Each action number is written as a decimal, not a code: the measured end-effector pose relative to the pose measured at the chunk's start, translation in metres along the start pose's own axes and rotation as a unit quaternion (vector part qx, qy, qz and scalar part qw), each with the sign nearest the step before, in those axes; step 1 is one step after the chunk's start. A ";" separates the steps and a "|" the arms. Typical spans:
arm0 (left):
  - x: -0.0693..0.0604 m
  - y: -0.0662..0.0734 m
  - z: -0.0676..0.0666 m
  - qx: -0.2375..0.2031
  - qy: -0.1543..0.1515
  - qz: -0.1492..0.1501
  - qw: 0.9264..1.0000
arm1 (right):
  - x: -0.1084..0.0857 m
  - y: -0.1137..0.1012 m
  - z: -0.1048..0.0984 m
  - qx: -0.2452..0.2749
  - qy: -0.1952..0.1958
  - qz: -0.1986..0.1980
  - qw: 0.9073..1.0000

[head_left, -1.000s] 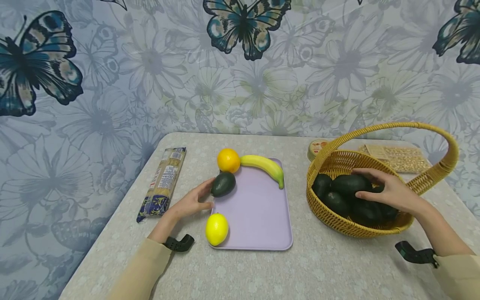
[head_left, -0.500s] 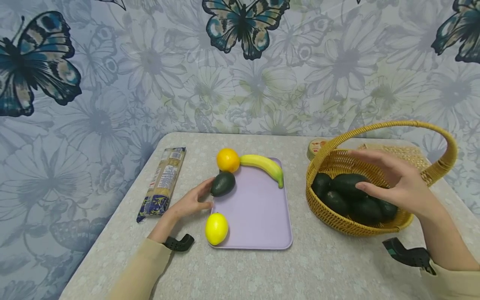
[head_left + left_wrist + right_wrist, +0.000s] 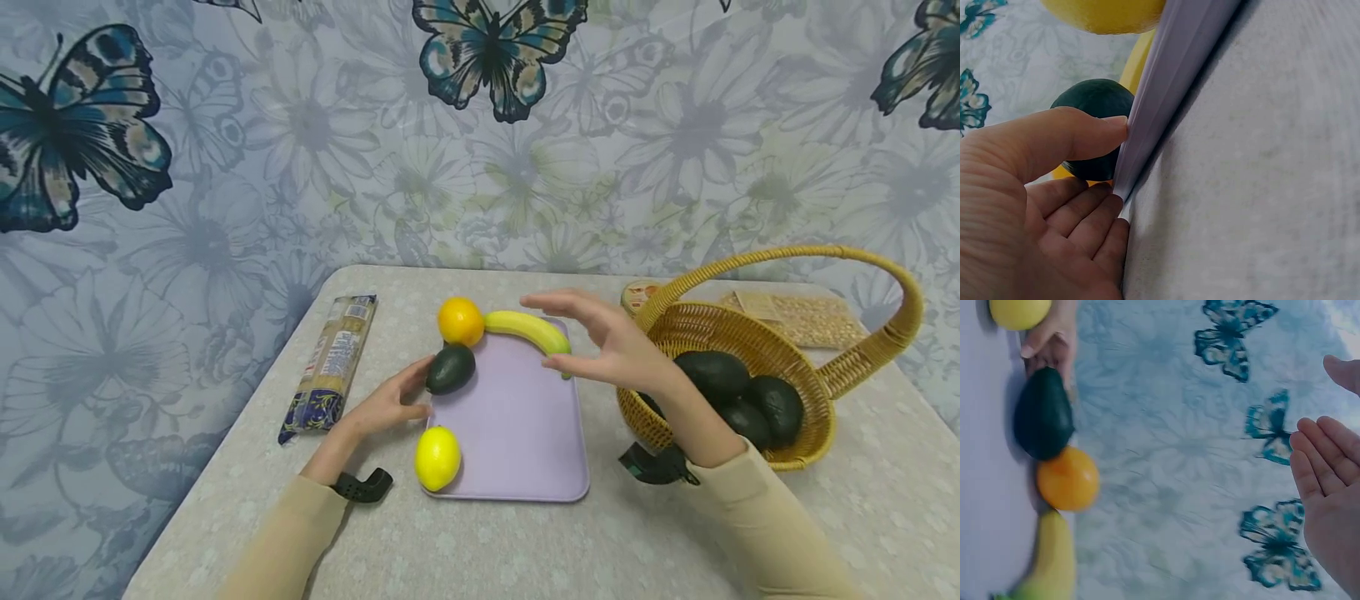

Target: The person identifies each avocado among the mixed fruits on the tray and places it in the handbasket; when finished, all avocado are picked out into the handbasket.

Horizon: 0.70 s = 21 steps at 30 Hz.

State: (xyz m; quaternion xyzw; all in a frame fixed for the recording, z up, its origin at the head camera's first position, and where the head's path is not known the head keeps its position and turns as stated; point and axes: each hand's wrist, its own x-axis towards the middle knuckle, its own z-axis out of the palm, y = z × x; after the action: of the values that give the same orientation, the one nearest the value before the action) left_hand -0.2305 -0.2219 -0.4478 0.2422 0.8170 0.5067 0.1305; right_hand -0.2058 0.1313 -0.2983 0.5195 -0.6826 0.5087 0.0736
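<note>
On the lilac tray lie an avocado, an orange, a banana and a yellow lemon. My left hand rests at the tray's left edge, with the thumb tip against the rim and the fingers beside the avocado, as the left wrist view shows. Above the tray's right side, near the banana, my right hand is spread with thumb and fingers apart and holds nothing. Several avocados lie in the wicker basket; my right forearm partly hides them.
The basket's tall handle arches over the right side. Behind it are a round tin and a flat bag of pale grains. A long packet lies left of the tray. A patterned wall closes off the table's back.
My right hand has lifted off the avocados in the basket and swung left over the tray, empty. Avocados in the basket have shifted. The left hand stays at the tray edge.
</note>
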 end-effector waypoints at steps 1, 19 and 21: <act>0.000 0.000 0.000 -0.002 -0.001 -0.002 1.000 | 0.005 0.008 0.007 0.003 -0.002 0.016 1.000; -0.008 0.035 0.002 0.002 -0.010 -0.035 0.999 | 0.039 0.117 0.076 -0.014 -0.092 0.231 0.968; -0.009 0.037 0.002 0.002 -0.010 -0.034 0.999 | 0.040 0.121 0.079 -0.018 -0.097 0.234 0.967</act>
State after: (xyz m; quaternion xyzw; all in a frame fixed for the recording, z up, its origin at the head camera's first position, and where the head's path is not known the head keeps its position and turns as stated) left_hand -0.2124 -0.2114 -0.4162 0.2201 0.8246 0.4976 0.1552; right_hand -0.2846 0.0378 -0.3855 0.3908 -0.7980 0.4468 -0.1044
